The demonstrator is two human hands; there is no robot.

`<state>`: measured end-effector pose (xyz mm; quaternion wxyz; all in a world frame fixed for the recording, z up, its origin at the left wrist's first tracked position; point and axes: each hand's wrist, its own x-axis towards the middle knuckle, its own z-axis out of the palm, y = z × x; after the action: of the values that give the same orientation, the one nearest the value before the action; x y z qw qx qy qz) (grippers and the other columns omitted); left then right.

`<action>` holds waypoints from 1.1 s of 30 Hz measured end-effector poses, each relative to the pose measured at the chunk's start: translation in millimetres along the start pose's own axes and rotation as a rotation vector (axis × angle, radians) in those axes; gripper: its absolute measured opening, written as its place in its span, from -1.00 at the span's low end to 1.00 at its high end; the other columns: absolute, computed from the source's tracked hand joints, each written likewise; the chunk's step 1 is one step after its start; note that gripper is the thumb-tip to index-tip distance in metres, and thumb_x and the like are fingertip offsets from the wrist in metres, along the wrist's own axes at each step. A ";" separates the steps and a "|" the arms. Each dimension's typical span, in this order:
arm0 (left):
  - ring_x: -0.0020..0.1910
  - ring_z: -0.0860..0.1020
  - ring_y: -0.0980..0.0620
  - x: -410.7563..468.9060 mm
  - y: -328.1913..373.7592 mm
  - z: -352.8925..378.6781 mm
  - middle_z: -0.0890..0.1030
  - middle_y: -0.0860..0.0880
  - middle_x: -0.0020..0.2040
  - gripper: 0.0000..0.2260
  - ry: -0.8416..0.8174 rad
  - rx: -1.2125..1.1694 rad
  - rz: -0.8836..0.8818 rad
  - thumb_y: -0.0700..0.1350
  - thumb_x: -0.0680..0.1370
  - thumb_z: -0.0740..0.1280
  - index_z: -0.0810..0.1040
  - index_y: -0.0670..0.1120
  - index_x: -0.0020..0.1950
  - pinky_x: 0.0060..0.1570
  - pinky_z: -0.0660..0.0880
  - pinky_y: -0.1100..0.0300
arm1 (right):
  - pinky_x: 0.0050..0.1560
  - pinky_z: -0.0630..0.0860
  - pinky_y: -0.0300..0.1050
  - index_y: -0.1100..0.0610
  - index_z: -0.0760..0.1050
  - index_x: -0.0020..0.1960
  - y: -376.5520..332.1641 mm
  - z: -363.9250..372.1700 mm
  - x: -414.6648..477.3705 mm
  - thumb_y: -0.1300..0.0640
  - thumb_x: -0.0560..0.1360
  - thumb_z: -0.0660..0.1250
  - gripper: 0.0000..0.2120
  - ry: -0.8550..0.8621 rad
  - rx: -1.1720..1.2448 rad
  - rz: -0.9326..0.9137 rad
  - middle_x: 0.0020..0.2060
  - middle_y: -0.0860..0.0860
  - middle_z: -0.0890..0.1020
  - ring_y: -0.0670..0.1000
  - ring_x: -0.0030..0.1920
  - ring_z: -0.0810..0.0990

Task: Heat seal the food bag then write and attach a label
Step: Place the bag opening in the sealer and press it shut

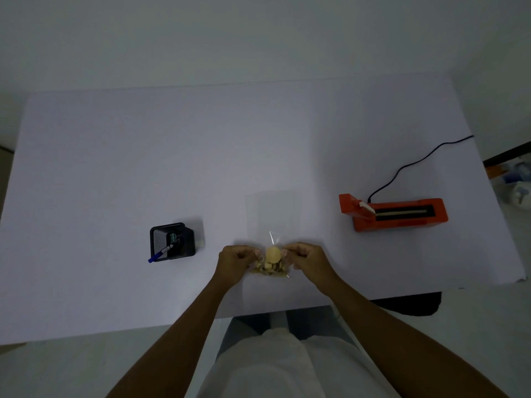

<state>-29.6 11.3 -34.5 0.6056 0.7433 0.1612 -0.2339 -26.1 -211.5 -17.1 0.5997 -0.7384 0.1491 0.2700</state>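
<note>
Holding the food bag [270, 261] between my two hands.
My left hand [236, 260] and right hand [305, 258] pinch its side edges, fingers curled tight, food between them.

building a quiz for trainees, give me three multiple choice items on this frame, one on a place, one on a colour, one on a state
1. Where does the orange box-shaped heat sealer sit relative to the clear plastic food bag?
A. to the right
B. to the left
C. under it

2. What colour is the cap of the pen in the black mesh holder?
A. red
B. blue
C. green

3. How is the bag held?
A. lying untouched
B. in one hand
C. in both hands

Answers: 1 A, the sealer stands on the right of the white table. 2 B, the cap tip shows blue. 3 C, the left hand and right hand each pinch a side.
</note>
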 end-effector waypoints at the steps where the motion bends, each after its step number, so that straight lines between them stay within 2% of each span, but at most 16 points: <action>1: -0.19 0.67 -0.01 0.8 -0.2 0.3 0.72 -0.08 -0.18 -0.92 -0.015 0.009 0.003 -0.19 0.49 0.42 0.71 -0.14 -0.07 -0.14 0.63 0.13 | -0.18 0.57 -0.28 0.21 0.64 0.13 -1.7 -0.6 0.8 0.20 0.50 0.43 -0.78 -0.028 0.008 -0.002 -0.07 0.07 0.71 -0.11 -0.15 0.67; 3: -0.18 0.66 -0.02 2.6 -0.1 1.2 0.71 -0.10 -0.16 -0.90 -0.042 0.030 0.009 -0.18 0.50 0.41 0.71 -0.16 -0.06 -0.13 0.62 0.15 | -0.19 0.55 -0.32 0.20 0.64 0.11 -2.6 -1.0 3.5 0.20 0.48 0.44 -0.78 -0.041 0.015 -0.008 -0.09 0.05 0.71 -0.16 -0.18 0.67; 5: -0.21 0.64 0.01 4.1 -1.0 2.6 0.70 -0.12 -0.17 -0.89 -0.071 0.048 0.004 -0.17 0.52 0.40 0.70 -0.17 -0.08 -0.14 0.61 0.16 | -0.20 0.55 -0.29 0.21 0.67 0.06 -1.0 -0.8 7.1 0.18 0.47 0.46 -0.81 -0.018 0.007 0.005 -0.12 0.09 0.72 -0.12 -0.21 0.66; 8: -0.19 0.61 0.00 5.1 -1.2 5.3 0.68 -0.17 -0.15 -0.90 -0.100 0.030 -0.052 -0.16 0.52 0.38 0.66 -0.17 -0.08 -0.09 0.58 0.10 | -0.24 0.55 -0.27 0.25 0.67 0.03 2.4 0.2 11.7 0.18 0.45 0.48 -0.81 0.000 -0.026 0.034 -0.17 0.10 0.71 -0.14 -0.26 0.64; 11: -0.13 0.64 0.02 4.8 4.4 8.8 0.69 -0.14 -0.11 -0.88 -0.120 -0.059 -0.085 -0.13 0.50 0.42 0.64 -0.15 -0.02 -0.05 0.59 0.12 | -0.26 0.54 -0.32 0.27 0.67 0.02 4.0 0.3 13.6 0.20 0.45 0.48 -0.80 -0.004 -0.043 0.041 -0.18 0.09 0.71 -0.20 -0.30 0.63; 14: -0.08 0.67 0.03 7.4 7.7 9.9 0.71 -0.07 -0.06 -0.83 -0.147 -0.023 -0.040 -0.11 0.49 0.44 0.67 -0.12 0.05 -0.03 0.61 0.20 | -0.25 0.54 -0.34 0.30 0.67 0.01 5.5 -1.5 14.9 0.23 0.45 0.47 -0.82 -0.016 -0.069 0.036 -0.23 0.03 0.69 -0.23 -0.30 0.63; 18: -0.15 0.67 -0.03 11.9 6.8 8.5 0.72 -0.07 -0.15 -0.87 -0.133 0.064 -0.001 -0.13 0.50 0.42 0.71 -0.15 -0.05 -0.09 0.62 0.18 | -0.27 0.53 -0.34 0.29 0.67 -0.01 5.7 -3.7 15.7 0.21 0.46 0.46 -0.83 -0.031 -0.113 0.027 -0.27 0.01 0.68 -0.21 -0.33 0.63; 23: -0.25 0.66 0.12 12.9 9.6 5.2 0.71 0.08 -0.26 -0.93 -0.097 0.110 0.014 -0.18 0.48 0.44 0.71 -0.12 -0.09 -0.20 0.58 0.31 | -0.30 0.53 -0.32 0.27 0.69 -0.03 4.3 -7.7 16.7 0.21 0.46 0.46 -0.85 -0.042 -0.146 0.051 -0.25 0.11 0.71 -0.15 -0.34 0.63; 29: -0.41 0.57 0.09 11.4 3.6 -1.5 0.69 -0.10 -0.33 -0.91 0.020 0.133 -0.062 -0.16 0.38 0.54 0.72 -0.17 -0.22 -0.37 0.54 0.23 | -0.37 0.52 -0.28 0.25 0.70 -0.07 5.1 -11.8 15.9 0.19 0.46 0.47 -0.88 -0.023 -0.175 0.164 -0.29 0.16 0.72 -0.05 -0.35 0.65; 33: -0.43 0.58 0.16 14.5 7.5 3.6 0.68 -0.03 -0.35 -0.89 0.036 0.191 -0.059 -0.13 0.37 0.54 0.71 -0.17 -0.25 -0.37 0.54 0.30 | -0.41 0.51 -0.31 0.28 0.69 -0.12 3.5 -10.1 16.8 0.17 0.43 0.50 -0.85 0.014 -0.194 0.198 -0.32 0.18 0.71 -0.02 -0.40 0.65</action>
<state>-14.0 5.6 -36.7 0.5216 0.7968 0.1709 -0.2525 -12.2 -220.4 -28.3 0.4950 -0.7762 0.1988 0.3360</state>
